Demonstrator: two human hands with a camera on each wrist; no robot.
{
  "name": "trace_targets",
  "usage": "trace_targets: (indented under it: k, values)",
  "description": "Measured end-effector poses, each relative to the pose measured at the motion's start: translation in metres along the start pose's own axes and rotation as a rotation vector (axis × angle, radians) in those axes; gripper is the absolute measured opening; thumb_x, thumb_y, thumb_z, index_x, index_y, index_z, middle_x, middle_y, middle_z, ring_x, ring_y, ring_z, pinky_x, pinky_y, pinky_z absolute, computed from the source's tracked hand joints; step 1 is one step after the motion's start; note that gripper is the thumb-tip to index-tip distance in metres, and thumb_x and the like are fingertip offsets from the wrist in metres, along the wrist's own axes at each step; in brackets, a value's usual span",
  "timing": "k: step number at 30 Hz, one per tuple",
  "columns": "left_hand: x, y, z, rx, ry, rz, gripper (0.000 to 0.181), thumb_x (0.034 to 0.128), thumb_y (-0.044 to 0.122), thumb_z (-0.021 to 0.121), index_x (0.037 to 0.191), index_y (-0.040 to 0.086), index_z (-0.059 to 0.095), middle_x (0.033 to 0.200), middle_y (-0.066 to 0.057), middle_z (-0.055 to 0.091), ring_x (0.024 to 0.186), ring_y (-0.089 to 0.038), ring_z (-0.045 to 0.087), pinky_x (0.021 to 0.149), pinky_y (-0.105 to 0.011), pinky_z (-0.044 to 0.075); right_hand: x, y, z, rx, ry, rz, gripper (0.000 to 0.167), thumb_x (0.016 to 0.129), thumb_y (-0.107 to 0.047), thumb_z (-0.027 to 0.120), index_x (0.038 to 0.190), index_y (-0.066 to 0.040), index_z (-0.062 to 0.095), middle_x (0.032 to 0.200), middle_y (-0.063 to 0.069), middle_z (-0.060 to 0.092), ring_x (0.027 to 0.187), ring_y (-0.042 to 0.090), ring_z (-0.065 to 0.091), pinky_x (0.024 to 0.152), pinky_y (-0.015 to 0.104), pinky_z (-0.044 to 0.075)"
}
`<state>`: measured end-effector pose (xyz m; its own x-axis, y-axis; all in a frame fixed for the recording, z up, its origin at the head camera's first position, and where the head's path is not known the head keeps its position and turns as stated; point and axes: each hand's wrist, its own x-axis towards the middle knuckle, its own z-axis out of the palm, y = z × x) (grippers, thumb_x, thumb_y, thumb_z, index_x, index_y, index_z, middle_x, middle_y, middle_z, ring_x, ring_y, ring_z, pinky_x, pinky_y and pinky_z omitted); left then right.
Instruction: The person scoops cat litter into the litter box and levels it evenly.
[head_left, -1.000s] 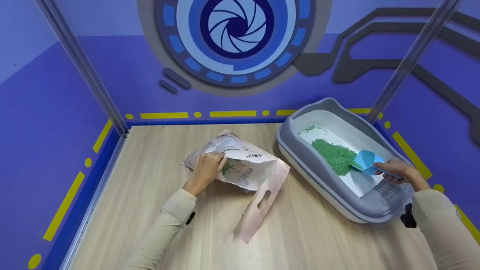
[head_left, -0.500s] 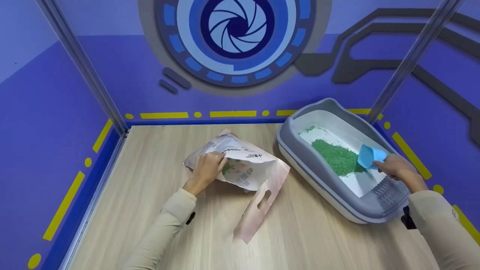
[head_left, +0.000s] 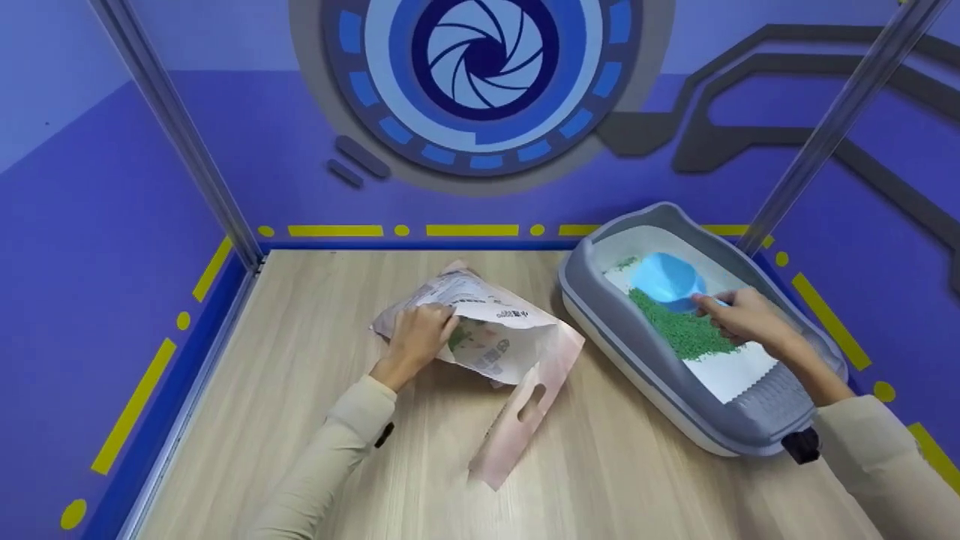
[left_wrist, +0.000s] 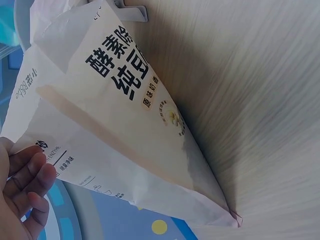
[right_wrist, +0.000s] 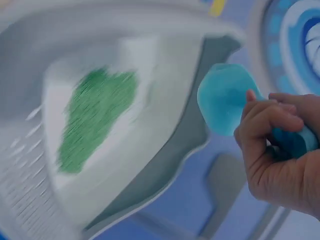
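Observation:
My left hand (head_left: 418,335) holds the upper edge of a pale pink-and-white cat litter bag (head_left: 484,302), which lies on its side with its mouth gaping toward me. Some green granules show inside it. In the left wrist view, the curled fingers (left_wrist: 31,172) are at the printed bag wall. My right hand (head_left: 742,319) grips the handle of a light blue scoop (head_left: 664,277), held above the grey-and-white litter box (head_left: 626,330). No granules can be seen in the scoop's bowl. Beneath it, green litter (head_left: 694,336) lies heaped on the white box floor.
A torn-off-looking pink bag strip with a handle slot (head_left: 532,403) hangs from the bag mouth onto the wooden table (head_left: 360,480). Blue printed walls (head_left: 247,165) with metal corner posts enclose the table at the back and sides.
The scoop has lifted off the litter and swung left and toward the back of the box with my right hand. My left hand and the bag stay in place; the head view shifted slightly.

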<state>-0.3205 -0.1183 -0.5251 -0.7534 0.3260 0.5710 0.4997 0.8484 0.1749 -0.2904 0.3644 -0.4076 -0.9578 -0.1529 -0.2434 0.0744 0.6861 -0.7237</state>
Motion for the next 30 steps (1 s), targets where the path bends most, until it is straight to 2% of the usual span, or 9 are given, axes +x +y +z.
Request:
trace_targets:
  k: [3,6,12,15,23,27,30]
  values:
    - [0.0,0.001,0.0,-0.008,-0.003,-0.003,0.029,0.0961,0.02,0.066,0.07,0.009,0.065,0.067,-0.006,0.068,0.054,-0.021,0.056,0.05,-0.04,0.049,-0.004,-0.017,0.012,0.081,-0.087,-0.02,0.048,0.107,-0.04,0.049,0.109,0.006,0.063,0.056,-0.009,0.038,0.047,0.003,0.031,0.048,0.02,0.032]
    - [0.0,0.001,0.0,-0.006,0.005,0.001,0.027,0.0957,0.02,0.066,0.071,0.009,0.067,0.067,-0.006,0.069,0.055,-0.021,0.057,0.049,-0.04,0.048,-0.009,-0.031,0.022,0.114,-0.176,-0.042,0.046,0.107,-0.04,0.05,0.106,0.004,0.064,0.058,-0.009,0.037,0.048,0.003,0.03,0.048,0.02,0.03]
    - [0.0,0.0,0.001,0.002,0.018,0.011,0.027,0.0948,0.019,0.067,0.07,0.009,0.066,0.064,-0.005,0.066,0.053,-0.017,0.047,0.045,-0.038,0.043,-0.018,-0.047,0.039,0.131,-0.374,-0.077,0.04,0.107,-0.038,0.05,0.097,-0.002,0.063,0.061,-0.006,0.038,0.049,0.004,0.029,0.048,0.022,0.025]
    - [0.001,0.0,0.001,0.006,0.023,0.017,0.025,0.0946,0.02,0.067,0.072,0.008,0.068,0.064,-0.005,0.067,0.053,-0.017,0.046,0.046,-0.039,0.045,-0.019,-0.048,0.047,0.122,-0.447,-0.076,0.039,0.107,-0.039,0.05,0.095,-0.004,0.065,0.063,-0.006,0.04,0.05,0.005,0.03,0.047,0.022,0.025]
    - [0.001,0.0,0.0,0.013,0.035,0.021,0.029,0.0947,0.02,0.067,0.068,0.008,0.064,0.062,-0.005,0.064,0.052,-0.017,0.045,0.047,-0.04,0.045,-0.003,-0.051,0.083,0.098,-0.513,-0.051,0.041,0.106,-0.04,0.052,0.095,-0.004,0.07,0.063,-0.007,0.043,0.051,0.004,0.033,0.049,0.019,0.03]
    - [0.002,0.0,0.0,0.018,0.032,0.02,0.031,0.0953,0.02,0.067,0.067,0.009,0.062,0.062,-0.005,0.065,0.052,-0.017,0.045,0.046,-0.039,0.044,0.008,-0.054,0.106,0.105,-0.505,-0.059,0.039,0.105,-0.035,0.054,0.099,-0.002,0.073,0.061,-0.007,0.045,0.051,0.003,0.034,0.048,0.018,0.031]
    - [0.002,0.0,-0.001,0.018,0.028,0.018,0.031,0.0961,0.021,0.066,0.068,0.009,0.062,0.063,-0.005,0.064,0.053,-0.015,0.042,0.046,-0.039,0.044,0.019,-0.057,0.125,0.099,-0.471,-0.076,0.036,0.105,-0.032,0.054,0.093,-0.003,0.073,0.06,-0.007,0.048,0.051,0.003,0.037,0.049,0.018,0.033]
